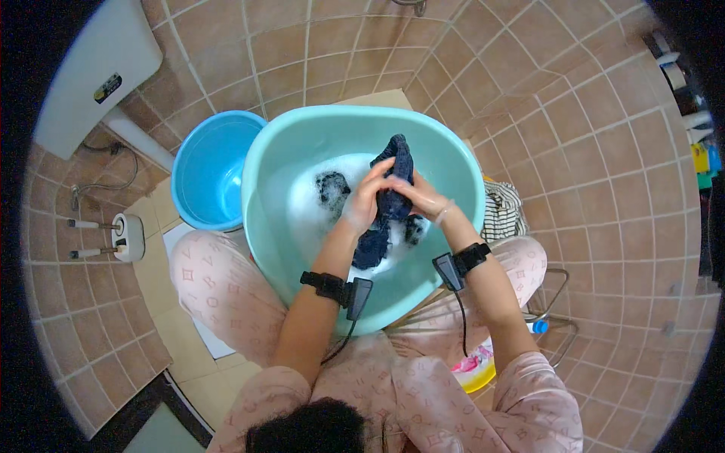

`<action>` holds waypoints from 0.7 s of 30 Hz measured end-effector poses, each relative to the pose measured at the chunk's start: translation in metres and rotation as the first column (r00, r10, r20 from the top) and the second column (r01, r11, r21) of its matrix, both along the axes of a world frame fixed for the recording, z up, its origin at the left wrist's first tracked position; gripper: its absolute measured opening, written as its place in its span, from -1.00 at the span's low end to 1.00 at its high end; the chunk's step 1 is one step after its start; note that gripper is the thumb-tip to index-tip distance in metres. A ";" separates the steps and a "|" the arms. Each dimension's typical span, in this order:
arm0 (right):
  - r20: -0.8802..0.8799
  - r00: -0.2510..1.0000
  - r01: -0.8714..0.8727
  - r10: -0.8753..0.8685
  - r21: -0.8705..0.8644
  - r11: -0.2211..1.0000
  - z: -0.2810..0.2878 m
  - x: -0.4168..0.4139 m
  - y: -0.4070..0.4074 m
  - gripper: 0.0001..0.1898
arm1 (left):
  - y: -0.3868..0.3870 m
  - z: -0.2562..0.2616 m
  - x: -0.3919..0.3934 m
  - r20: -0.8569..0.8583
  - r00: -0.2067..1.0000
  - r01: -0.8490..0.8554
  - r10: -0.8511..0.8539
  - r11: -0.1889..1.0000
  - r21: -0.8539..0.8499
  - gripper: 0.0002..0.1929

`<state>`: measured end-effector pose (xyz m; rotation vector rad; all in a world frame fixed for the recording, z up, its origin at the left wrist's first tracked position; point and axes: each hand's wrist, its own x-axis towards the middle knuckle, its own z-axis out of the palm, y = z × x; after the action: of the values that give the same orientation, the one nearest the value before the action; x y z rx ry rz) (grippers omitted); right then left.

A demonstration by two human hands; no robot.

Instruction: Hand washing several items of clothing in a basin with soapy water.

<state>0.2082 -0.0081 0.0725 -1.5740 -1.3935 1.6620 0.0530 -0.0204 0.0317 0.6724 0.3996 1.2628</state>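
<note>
Both hands are over a large light-green plastic tub [294, 127] that holds foamy water [303, 198]. My left hand [365, 195] and my right hand [425, 195] close around a dark blue wet cloth item [401, 161], and their fingers meet across it. The cloth's upper end sticks up past my fingers. Its lower part, or another dark cloth [371, 249], hangs down to the suds; which of the two cannot be told. Other dark fabric [332, 189] shows through the foam to the left, and some more lies under my right hand.
A blue plastic bucket [209, 170] stands against the tub's left side. Striped cloth [503, 209] lies to the right, near a metal rack [558, 294]. A yellow-edged container [481, 382] sits lower right. Toilet brushes in a white holder [131, 238] are at the left wall.
</note>
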 end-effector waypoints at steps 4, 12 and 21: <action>-0.178 0.871 0.457 -0.458 -0.048 0.888 -0.025 0.003 0.004 -0.57 | 0.000 0.009 -0.008 0.029 0.994 -0.096 0.106 0.965 -0.245 -0.26; -0.580 0.552 0.489 -0.599 -0.356 0.796 0.048 -0.008 0.009 -0.71 | -0.012 -0.085 0.008 -0.896 0.389 -0.020 0.212 0.975 0.222 -0.05; -0.779 0.245 0.428 -0.577 -0.448 0.785 0.036 0.046 0.002 -0.66 | 0.005 -0.014 -0.023 -0.275 0.961 -0.115 -0.019 0.880 -0.462 -0.64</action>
<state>0.2540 -0.0061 0.1085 -0.7208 -0.1198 1.7106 0.0296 -0.0155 0.0177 0.4127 0.9283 1.0601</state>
